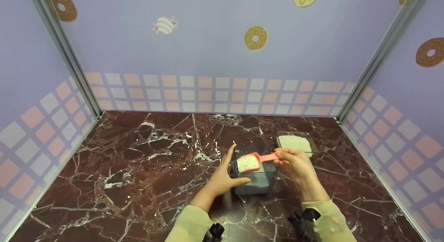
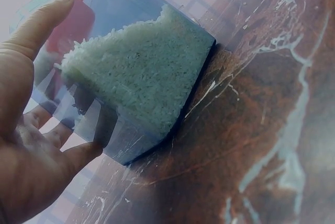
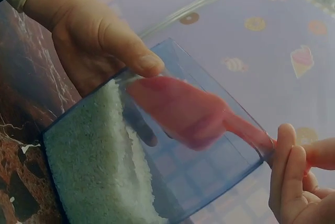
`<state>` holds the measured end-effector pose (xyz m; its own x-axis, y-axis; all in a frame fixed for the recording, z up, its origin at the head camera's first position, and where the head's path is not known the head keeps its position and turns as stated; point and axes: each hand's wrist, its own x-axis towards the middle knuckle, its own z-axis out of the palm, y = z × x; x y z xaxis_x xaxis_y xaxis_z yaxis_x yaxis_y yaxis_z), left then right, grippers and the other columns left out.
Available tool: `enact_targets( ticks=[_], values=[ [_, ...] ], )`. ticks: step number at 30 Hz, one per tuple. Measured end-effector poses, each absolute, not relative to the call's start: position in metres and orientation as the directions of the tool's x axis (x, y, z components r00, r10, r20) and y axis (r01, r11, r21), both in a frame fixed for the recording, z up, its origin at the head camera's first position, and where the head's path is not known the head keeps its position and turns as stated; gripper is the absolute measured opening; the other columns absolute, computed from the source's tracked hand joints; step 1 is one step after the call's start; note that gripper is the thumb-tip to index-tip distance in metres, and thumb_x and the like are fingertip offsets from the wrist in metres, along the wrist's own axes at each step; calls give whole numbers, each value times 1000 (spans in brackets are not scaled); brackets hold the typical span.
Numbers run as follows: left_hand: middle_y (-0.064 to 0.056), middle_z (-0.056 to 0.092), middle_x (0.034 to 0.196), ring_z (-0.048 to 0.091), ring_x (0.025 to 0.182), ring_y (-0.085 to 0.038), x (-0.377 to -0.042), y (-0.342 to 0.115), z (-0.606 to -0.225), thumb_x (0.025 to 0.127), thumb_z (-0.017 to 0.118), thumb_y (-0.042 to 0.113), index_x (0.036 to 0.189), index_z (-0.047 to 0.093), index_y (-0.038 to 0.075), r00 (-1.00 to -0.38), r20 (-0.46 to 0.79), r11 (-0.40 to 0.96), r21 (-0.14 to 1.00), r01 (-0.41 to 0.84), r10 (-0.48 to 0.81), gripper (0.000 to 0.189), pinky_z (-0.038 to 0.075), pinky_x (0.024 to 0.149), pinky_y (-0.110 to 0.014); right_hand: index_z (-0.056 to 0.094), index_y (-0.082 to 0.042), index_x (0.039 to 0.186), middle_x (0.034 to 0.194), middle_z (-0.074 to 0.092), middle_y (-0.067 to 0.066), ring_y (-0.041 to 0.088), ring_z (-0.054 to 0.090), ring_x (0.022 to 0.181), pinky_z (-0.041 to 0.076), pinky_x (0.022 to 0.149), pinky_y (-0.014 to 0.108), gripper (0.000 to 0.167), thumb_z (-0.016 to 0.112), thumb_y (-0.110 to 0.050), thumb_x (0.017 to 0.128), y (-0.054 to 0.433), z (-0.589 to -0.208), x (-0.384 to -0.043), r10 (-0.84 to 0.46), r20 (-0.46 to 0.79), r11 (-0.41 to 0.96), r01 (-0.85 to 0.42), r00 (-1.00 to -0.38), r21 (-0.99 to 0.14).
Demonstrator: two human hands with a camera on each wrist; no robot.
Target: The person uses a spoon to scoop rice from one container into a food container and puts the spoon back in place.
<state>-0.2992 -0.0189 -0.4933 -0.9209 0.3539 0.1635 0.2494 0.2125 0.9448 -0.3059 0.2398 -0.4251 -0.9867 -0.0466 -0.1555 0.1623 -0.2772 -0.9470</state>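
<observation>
A clear bluish plastic container stands on the table in front of the person. My left hand grips it at the left side, thumb across the near wall and fingers along the far side. White rice fills its lower part, sloping unevenly in the left wrist view. With thumb and fingers, my right hand pinches the handle of a pink scoop. The scoop's bowl is heaped with rice and lies level at the container's opening, inside the walls in the right wrist view.
Behind my right hand is a clear shallow tub of rice. The dark red marbled table carries small white specks left of the container. Patterned panels close in the back and both sides.
</observation>
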Motion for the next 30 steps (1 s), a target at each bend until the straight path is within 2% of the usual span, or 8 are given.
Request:
enact_targets(
  ticks=[5,12,19,24,30],
  values=[
    [-16,11,173,16,158,-45,-299,-19,-494,78,91,30,166,10,38,-926,158,217,946,241,343,120,21,124,-68,72,-9,88,67,70,2,3,69,55,54,56,8,28,51,4,102,246,-429,-311,-68,-178,-300,190,-982,-935],
    [-18,16,172,21,156,-46,-300,-19,-494,77,92,29,167,10,34,-921,180,209,942,262,345,121,23,124,-67,72,-7,90,71,73,1,3,69,56,55,56,10,29,49,3,104,252,-435,-316,-118,-189,-366,220,-975,-904],
    [-17,15,172,20,156,-46,-300,-19,-495,78,91,31,166,10,36,-922,169,224,940,257,348,121,23,124,-67,74,-7,87,72,72,3,4,69,56,55,55,9,34,47,2,105,258,-439,-321,-144,-226,-436,266,-964,-860],
    [-20,14,172,20,155,-49,-300,-19,-495,78,91,33,167,9,35,-920,173,220,940,261,353,121,24,122,-69,74,-4,89,72,72,5,6,69,57,55,55,9,35,44,1,106,263,-441,-323,-214,-253,-499,328,-944,-802],
    [-20,9,173,18,155,-50,-299,-20,-494,78,91,36,166,8,40,-925,146,234,943,237,349,121,24,122,-70,74,-2,91,76,73,8,7,69,58,55,56,10,35,43,-1,108,269,-440,-323,-296,-273,-574,399,-915,-715]
  ],
)
